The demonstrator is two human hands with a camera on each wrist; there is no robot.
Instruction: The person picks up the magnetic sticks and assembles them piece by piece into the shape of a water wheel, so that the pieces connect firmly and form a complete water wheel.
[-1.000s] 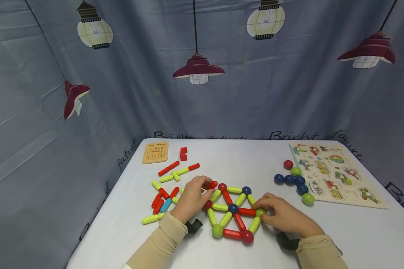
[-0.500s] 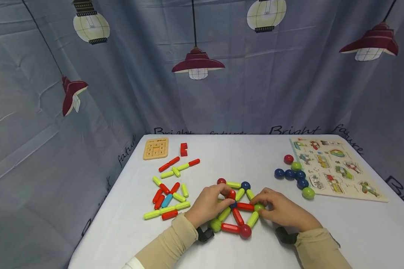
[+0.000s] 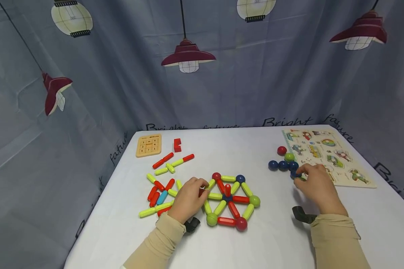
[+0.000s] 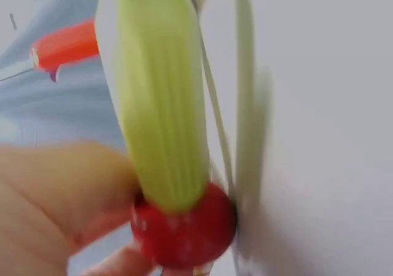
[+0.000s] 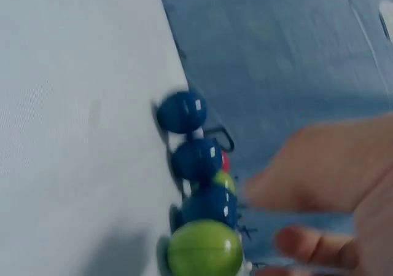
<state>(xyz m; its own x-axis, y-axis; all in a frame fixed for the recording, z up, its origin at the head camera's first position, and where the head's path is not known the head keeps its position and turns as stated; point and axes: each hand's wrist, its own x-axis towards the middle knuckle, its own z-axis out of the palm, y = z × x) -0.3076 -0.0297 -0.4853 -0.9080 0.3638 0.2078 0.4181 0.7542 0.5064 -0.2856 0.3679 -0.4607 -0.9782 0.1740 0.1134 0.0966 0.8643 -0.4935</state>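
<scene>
A flat hexagonal frame of magnetic rods and balls lies mid-table, with a blue hub ball [image 3: 227, 198] at its centre. From that hub a red rod [image 3: 227, 189] stands upright. At the frame's left corner my left hand [image 3: 189, 200] pinches a red ball [image 4: 187, 227], which has a yellow-green rod [image 4: 163, 98] joined to it. My right hand [image 3: 318, 186] reaches to the loose balls at the right, fingers slightly bent and parted beside a green ball [image 5: 206, 249]. Several blue balls [image 5: 198, 159] sit in line beyond it; the head view partly hides the green ball behind the fingers.
Loose red, yellow-green and blue rods [image 3: 162, 197] are scattered left of the frame. Behind them are a wooden number board [image 3: 149, 145] and a red notched block [image 3: 177, 145]. A picture puzzle board [image 3: 346, 173] lies at the right, and a grey curtain [image 3: 222, 93] hangs behind the table.
My left hand brought a red rod to the hub, where it now stands, then moved back left to the red ball. My right hand left the frame's green ball and went right to the loose balls.
</scene>
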